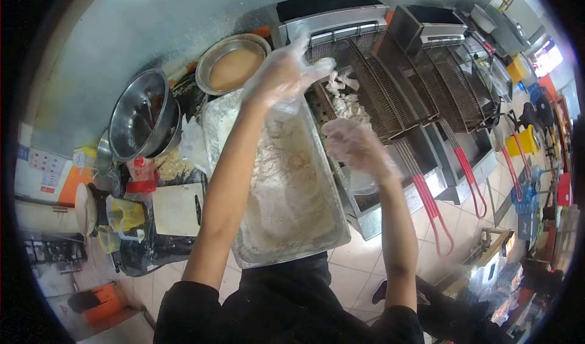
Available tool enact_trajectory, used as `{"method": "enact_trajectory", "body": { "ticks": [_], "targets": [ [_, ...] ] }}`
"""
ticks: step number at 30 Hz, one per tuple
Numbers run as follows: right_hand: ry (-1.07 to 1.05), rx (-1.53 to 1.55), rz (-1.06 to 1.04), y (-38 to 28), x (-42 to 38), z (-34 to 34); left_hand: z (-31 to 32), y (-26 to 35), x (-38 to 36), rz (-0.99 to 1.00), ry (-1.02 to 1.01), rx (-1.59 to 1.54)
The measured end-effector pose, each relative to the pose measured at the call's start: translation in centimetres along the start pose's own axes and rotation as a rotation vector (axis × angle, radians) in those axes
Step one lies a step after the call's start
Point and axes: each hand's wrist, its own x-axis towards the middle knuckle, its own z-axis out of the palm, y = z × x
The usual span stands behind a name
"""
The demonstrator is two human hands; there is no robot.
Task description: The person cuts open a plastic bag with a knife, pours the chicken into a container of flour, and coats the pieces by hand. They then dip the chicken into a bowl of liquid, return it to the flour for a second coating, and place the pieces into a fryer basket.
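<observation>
Both my hands wear clear plastic gloves. My left hand (281,79) is over the far end of a metal tray (336,222), fingers spread, with nothing visible in it. White flour (283,179) covers the tray's bottom. Beside my left fingertips, flour-coated pieces (348,105) lie in the near side of a wire fryer basket (390,82); their kind I cannot make out. My right hand (356,148) hovers by the tray's right edge, just below those pieces. Its fingers look stretched out to the left, somewhat blurred, and nothing shows in them.
A pan of tan liquid (234,67) stands behind the tray. Steel bowls (137,115) are at the left, above a white cutting board (178,210) and a yellow jug (125,213). Red basket handles (434,213) jut out from the fryers on the right.
</observation>
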Motion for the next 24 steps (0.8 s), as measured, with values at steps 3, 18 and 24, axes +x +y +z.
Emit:
{"method": "enact_trajectory", "body": {
  "ticks": [3,18,24],
  "targets": [
    [-0.173,-0.322,-0.038,1.3,1.1,8.8,-2.6,-0.6,-8.2,-0.708,-0.33,-0.089],
    [0.309,-0.314,0.622,2.4,5.9,24.0,3.1,-4.6,-27.2,-1.097,-0.484,0.217],
    [-0.023,0.083,0.191,5.3,11.5,20.3,-0.4,-5.6,-24.9,-1.151,0.039,-0.447]
  ]
}}
